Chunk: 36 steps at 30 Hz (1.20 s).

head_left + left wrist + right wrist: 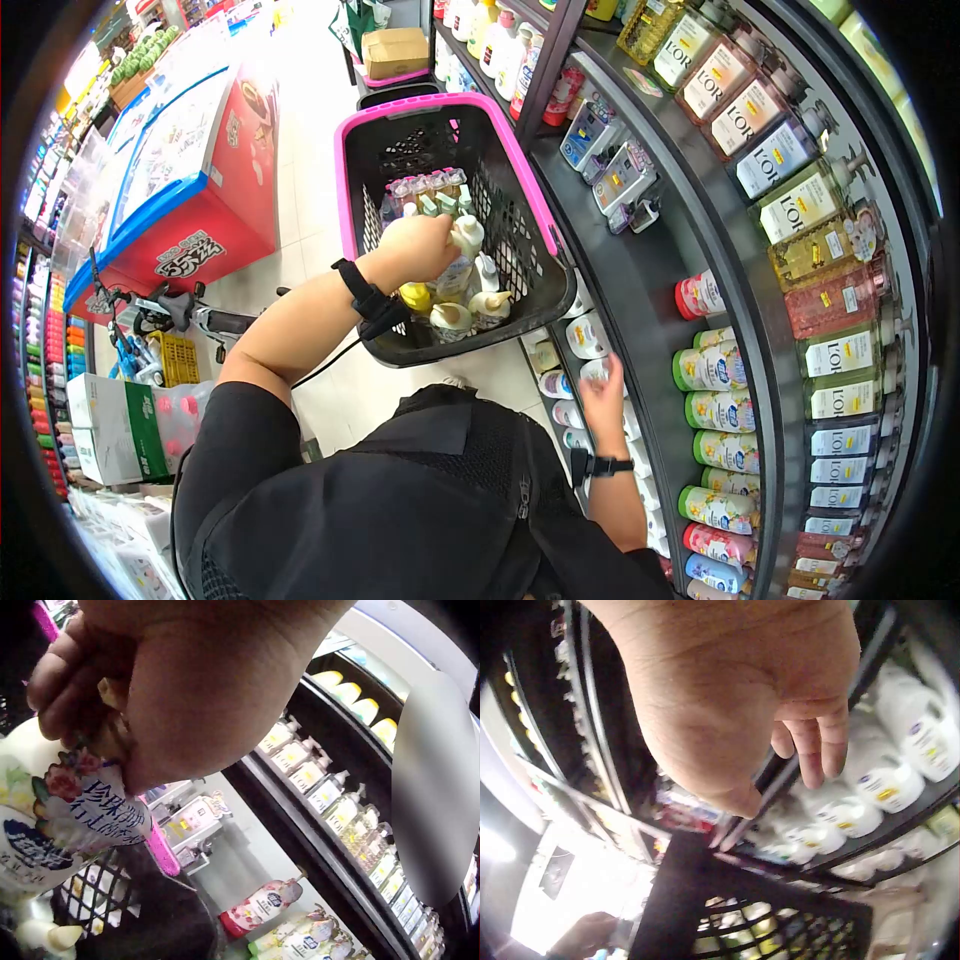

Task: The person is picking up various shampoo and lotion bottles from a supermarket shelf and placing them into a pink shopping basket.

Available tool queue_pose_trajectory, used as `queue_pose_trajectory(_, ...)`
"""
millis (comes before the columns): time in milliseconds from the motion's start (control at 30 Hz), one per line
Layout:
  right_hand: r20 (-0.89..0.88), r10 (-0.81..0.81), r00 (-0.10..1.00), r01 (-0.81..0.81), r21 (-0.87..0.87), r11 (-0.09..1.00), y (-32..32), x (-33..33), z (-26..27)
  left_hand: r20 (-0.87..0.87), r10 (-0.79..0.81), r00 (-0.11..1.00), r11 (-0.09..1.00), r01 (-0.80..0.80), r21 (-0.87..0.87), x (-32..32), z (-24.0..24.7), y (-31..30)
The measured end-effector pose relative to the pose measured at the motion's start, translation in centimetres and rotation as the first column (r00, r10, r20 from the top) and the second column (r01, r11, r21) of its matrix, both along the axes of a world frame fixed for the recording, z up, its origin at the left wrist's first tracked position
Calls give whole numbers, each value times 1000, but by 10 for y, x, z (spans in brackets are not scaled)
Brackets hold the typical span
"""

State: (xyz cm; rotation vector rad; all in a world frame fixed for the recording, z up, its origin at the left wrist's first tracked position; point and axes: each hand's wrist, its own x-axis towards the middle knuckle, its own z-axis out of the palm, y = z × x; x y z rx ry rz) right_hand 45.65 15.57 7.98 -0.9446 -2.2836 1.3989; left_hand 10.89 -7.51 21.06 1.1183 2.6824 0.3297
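Note:
My left hand (420, 248) is inside a black shopping basket with a pink rim (343, 190). Its fingers curl round the neck of a bottle (75, 802) with a rose-patterned label. White-topped bottles (452, 318) and a yellow-capped one (415, 296) stand around it in the basket. Pale green-topped items are grouped deeper inside. Beside the shelf, my right hand (603, 395) hangs with its fingers loosely bent, holding nothing. Close to that hand in the right wrist view is a row of white jugs (889, 784) on a low shelf.
Dark shelving on the right carries pump bottles (790, 165) and floral-labelled bottles (722, 415). A red freezer chest (235, 160) stands on the left, with a bicycle (180, 308) in front of it. Behind the basket is a cardboard box (395, 52).

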Motion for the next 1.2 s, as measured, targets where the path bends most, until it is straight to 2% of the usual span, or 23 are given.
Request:
queue_pose_trajectory(33, 83, -79, 993, 83, -46, 995, 0, 25, -16, 14, 11, 1000, 1000, -10, -11, -4, -5, 2)
queue_pose_trajectory(100, 101, -242, 965, 250, -79, 965, -1, 80, -67, 45, 31, 998, 999, -29, -42, -10, -14, 5)
queue_pose_trajectory(167, 410, -296, 863, 236, 193, 953, -5, 135, -108, 50, -10, 999, 998, 12, -55, -11, -21, 9)
queue_pose_trajectory(233, 400, -275, 874, 85, 430, 899, -12, 207, -178, 52, -38, 998, 997, 42, -69, -14, -33, 18)
queue_pose_trajectory(267, 488, -296, 821, 185, 262, 947, -18, 236, -211, 50, -37, 998, 995, 42, -96, -15, -39, 22)
queue_pose_trajectory(300, 573, -295, 764, 297, 94, 950, -25, 260, -234, 61, -36, 997, 993, 42, -106, -16, -45, 27)
queue_pose_trajectory(333, 631, -313, 710, 462, -81, 883, -38, 274, -241, 70, -35, 997, 992, 43, -116, -17, -51, 30)
queue_pose_trajectory(367, 685, -288, 669, 564, -217, 796, -61, 245, -172, 77, -33, 996, 991, 43, -127, -18, -54, 34)
queue_pose_trajectory(400, 730, -275, 625, 621, -253, 742, -75, 234, -146, 83, -20, 996, 990, 31, -135, -15, -51, 38)
queue_pose_trajectory(500, 776, -251, 579, 693, -306, 652, -90, 247, -148, 98, -27, 995, 985, 43, -169, -11, -55, 45)
queue_pose_trajectory(633, 782, -244, 574, 724, -345, 597, -86, 241, -149, 133, -96, 987, 954, 129, -272, -5, -64, 50)
queue_pose_trajectory(733, 769, -256, 585, 733, -367, 573, -77, 229, -146, 166, -102, 981, 944, 148, -296, -7, -112, 42)
queue_pose_trajectory(867, 683, -325, 655, 707, -401, 583, -64, 225, -159, 236, -31, 971, 949, 102, -298, -18, -169, 26)
queue_pose_trajectory(933, 662, -332, 672, 691, -399, 602, -57, 224, -159, 295, 21, 955, 925, 93, -368, -16, -158, 36)
queue_pose_trajectory(1033, 677, -339, 653, 707, -385, 593, -52, 232, -164, 299, -17, 954, 910, 139, -390, -19, -169, 48)
queue_pose_trajectory(1067, 662, -374, 649, 722, -381, 578, -55, 235, -163, 283, -50, 958, 905, 163, -392, -23, -183, 53)
queue_pose_trajectory(1100, 656, -388, 647, 729, -383, 568, -57, 239, -162, 268, -15, 963, 889, 135, -437, -24, -193, 59)
queue_pose_trajectory(1133, 666, -382, 641, 731, -377, 569, -61, 247, -169, 256, -68, 964, 896, 172, -410, -28, -209, 60)
queue_pose_trajectory(1200, 681, -398, 614, 749, -343, 567, -70, 268, -194, 282, -52, 958, 942, 141, -306, -45, -265, 54)
